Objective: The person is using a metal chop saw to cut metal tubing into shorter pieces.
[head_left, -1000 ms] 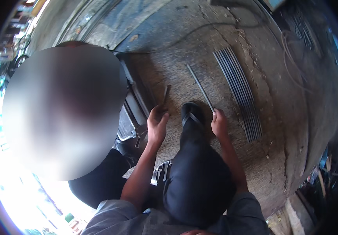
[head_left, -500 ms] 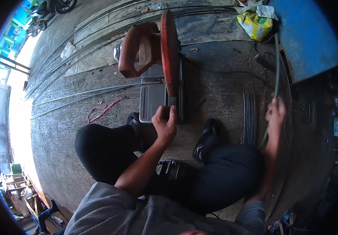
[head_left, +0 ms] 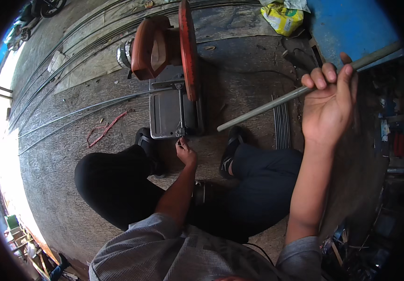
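Note:
In front of me on the floor stands a cut-off saw with an orange-red handle and guard (head_left: 149, 51) over a grey base (head_left: 163, 112). A threaded clamp screw (head_left: 181, 110) runs along the base toward me. At its near end my left hand (head_left: 186, 153) is closed, fingers pinching the crank handle, which is partly hidden. My right hand (head_left: 328, 100) is raised at the right, palm up, fingers wrapped round a grey-green metal rod (head_left: 263, 108). The rod slants across, its left end hanging free right of the saw base.
Several short cut rods (head_left: 281, 122) lie side by side by my right knee. Long thin rods (head_left: 85, 108) stretch left from the saw. A pink-red string (head_left: 106, 130) lies on the floor. A yellow bag (head_left: 282, 18) sits beside a blue panel (head_left: 352, 28) at the far right.
My right hand has risen with the rod and swung it from upright at the right to slanting toward the saw. My left hand has moved slightly down and left. The whole view has shifted.

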The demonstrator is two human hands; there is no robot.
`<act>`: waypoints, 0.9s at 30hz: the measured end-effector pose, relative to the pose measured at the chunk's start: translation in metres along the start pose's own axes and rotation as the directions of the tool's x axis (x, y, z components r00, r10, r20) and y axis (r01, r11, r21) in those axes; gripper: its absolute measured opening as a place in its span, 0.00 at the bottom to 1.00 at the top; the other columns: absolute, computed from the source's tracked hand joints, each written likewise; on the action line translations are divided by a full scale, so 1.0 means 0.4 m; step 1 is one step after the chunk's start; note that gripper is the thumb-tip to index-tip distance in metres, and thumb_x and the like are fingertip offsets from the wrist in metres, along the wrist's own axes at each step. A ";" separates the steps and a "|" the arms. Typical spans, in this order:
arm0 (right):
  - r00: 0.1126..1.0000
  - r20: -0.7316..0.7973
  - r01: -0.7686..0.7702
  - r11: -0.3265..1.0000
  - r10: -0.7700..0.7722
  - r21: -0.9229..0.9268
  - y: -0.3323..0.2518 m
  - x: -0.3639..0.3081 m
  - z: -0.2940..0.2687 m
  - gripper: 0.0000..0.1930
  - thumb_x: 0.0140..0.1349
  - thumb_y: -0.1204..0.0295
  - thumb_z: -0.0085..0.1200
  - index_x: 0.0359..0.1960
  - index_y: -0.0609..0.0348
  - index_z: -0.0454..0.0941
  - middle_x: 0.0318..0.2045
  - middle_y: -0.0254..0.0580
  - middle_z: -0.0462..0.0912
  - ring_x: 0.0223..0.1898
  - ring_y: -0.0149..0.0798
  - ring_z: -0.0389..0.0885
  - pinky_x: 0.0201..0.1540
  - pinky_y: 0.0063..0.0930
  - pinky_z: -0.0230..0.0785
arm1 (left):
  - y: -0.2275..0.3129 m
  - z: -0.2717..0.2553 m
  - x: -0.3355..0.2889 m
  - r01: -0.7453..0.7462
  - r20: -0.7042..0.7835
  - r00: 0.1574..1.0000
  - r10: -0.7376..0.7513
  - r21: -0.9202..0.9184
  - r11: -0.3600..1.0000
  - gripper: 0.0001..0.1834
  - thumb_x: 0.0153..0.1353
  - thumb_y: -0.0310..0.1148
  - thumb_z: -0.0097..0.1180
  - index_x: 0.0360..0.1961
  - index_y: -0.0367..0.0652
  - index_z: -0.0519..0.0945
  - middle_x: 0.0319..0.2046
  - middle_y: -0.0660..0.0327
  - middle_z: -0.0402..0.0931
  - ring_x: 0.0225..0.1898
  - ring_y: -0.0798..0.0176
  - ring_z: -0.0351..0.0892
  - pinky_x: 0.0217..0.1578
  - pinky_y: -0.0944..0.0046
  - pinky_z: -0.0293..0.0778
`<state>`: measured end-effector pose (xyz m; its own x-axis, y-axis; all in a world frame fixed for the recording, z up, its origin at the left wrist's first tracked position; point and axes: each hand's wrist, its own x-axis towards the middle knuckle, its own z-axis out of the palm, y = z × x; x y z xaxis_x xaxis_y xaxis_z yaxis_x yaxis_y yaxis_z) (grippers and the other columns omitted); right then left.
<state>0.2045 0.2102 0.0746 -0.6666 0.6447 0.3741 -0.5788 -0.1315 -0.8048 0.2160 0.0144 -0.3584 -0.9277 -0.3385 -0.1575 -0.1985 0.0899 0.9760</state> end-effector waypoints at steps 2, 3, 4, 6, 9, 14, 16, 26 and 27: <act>0.996 -0.068 -0.049 0.999 0.050 0.016 0.014 -0.013 0.002 0.13 0.68 0.64 0.39 0.48 0.56 0.66 0.24 0.30 0.62 0.23 0.26 0.58 0.29 0.25 0.57 | 0.005 -0.003 0.009 0.133 -0.039 0.991 -0.130 0.093 0.987 0.24 0.64 0.49 0.46 0.36 0.34 0.75 0.25 0.57 0.77 0.27 0.63 0.74 0.32 0.63 0.69; 0.994 -0.094 -0.058 0.998 0.056 -0.016 0.017 -0.013 0.002 0.13 0.68 0.64 0.39 0.48 0.56 0.66 0.24 0.30 0.62 0.23 0.26 0.58 0.29 0.25 0.57 | 0.008 0.000 0.023 0.121 -0.010 0.993 -0.121 0.160 0.980 0.23 0.64 0.49 0.46 0.35 0.35 0.74 0.25 0.57 0.77 0.27 0.62 0.74 0.32 0.63 0.70; 0.991 -0.115 -0.071 0.997 0.069 -0.010 0.021 -0.006 0.002 0.13 0.68 0.64 0.39 0.48 0.56 0.67 0.23 0.29 0.62 0.22 0.25 0.58 0.28 0.24 0.56 | 0.008 0.000 0.035 0.149 0.007 0.988 -0.156 0.246 0.958 0.23 0.64 0.49 0.46 0.35 0.35 0.74 0.25 0.57 0.77 0.26 0.60 0.75 0.32 0.63 0.70; 0.988 -0.125 -0.086 0.996 0.085 -0.001 0.025 0.002 0.002 0.13 0.68 0.63 0.39 0.48 0.56 0.67 0.23 0.28 0.61 0.21 0.24 0.57 0.27 0.22 0.54 | -0.001 0.004 0.060 0.049 0.012 0.998 -0.054 0.265 0.963 0.29 0.64 0.53 0.43 0.36 0.32 0.74 0.25 0.55 0.77 0.25 0.57 0.75 0.28 0.59 0.70; 0.980 -0.141 -0.124 0.987 0.138 0.104 0.024 0.011 -0.002 0.13 0.68 0.66 0.39 0.49 0.58 0.65 0.22 0.27 0.60 0.19 0.23 0.55 0.24 0.18 0.53 | -0.042 0.017 0.086 0.602 -0.270 0.761 -0.589 -0.043 0.797 0.40 0.62 0.62 0.33 0.38 0.27 0.74 0.25 0.48 0.76 0.24 0.54 0.76 0.20 0.56 0.74; 0.981 -0.114 -0.146 0.985 0.156 0.094 0.033 0.021 -0.018 0.13 0.68 0.65 0.40 0.49 0.57 0.66 0.22 0.26 0.60 0.20 0.23 0.55 0.25 0.19 0.53 | -0.148 0.033 0.106 0.657 -0.073 0.511 -0.856 -0.609 0.444 0.27 0.62 0.57 0.41 0.31 0.41 0.75 0.19 0.60 0.73 0.16 0.63 0.71 0.15 0.67 0.69; 0.980 -0.119 -0.149 0.986 0.157 0.074 0.034 0.020 -0.023 0.13 0.67 0.64 0.41 0.48 0.57 0.67 0.22 0.26 0.60 0.21 0.23 0.56 0.26 0.20 0.52 | -0.166 0.018 0.125 0.656 0.550 0.276 -0.789 -0.707 -0.263 0.19 0.63 0.50 0.45 0.28 0.45 0.72 0.17 0.66 0.71 0.15 0.68 0.69 0.15 0.70 0.68; 0.983 -0.044 -0.173 0.979 0.179 0.107 0.027 0.024 -0.014 0.13 0.67 0.68 0.40 0.50 0.61 0.64 0.22 0.28 0.60 0.21 0.23 0.55 0.26 0.18 0.53 | -0.131 -0.019 0.054 0.731 0.400 0.591 -0.701 -0.634 0.254 0.10 0.65 0.42 0.44 0.34 0.48 0.71 0.22 0.64 0.71 0.16 0.69 0.67 0.18 0.70 0.64; 0.984 -0.029 -0.173 0.978 0.178 0.115 0.027 0.025 -0.014 0.13 0.67 0.69 0.40 0.50 0.61 0.64 0.22 0.28 0.60 0.21 0.23 0.55 0.26 0.18 0.53 | -0.135 -0.029 0.063 0.698 0.514 0.410 -0.754 -0.709 -0.104 0.11 0.65 0.43 0.44 0.36 0.48 0.72 0.23 0.64 0.72 0.16 0.69 0.67 0.18 0.70 0.63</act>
<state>0.1943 0.2195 0.0671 -0.7448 0.6328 0.2117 -0.5049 -0.3270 -0.7988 0.2069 -0.0101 -0.4136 -0.3929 0.2749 -0.8776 -0.4026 -0.9094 -0.1046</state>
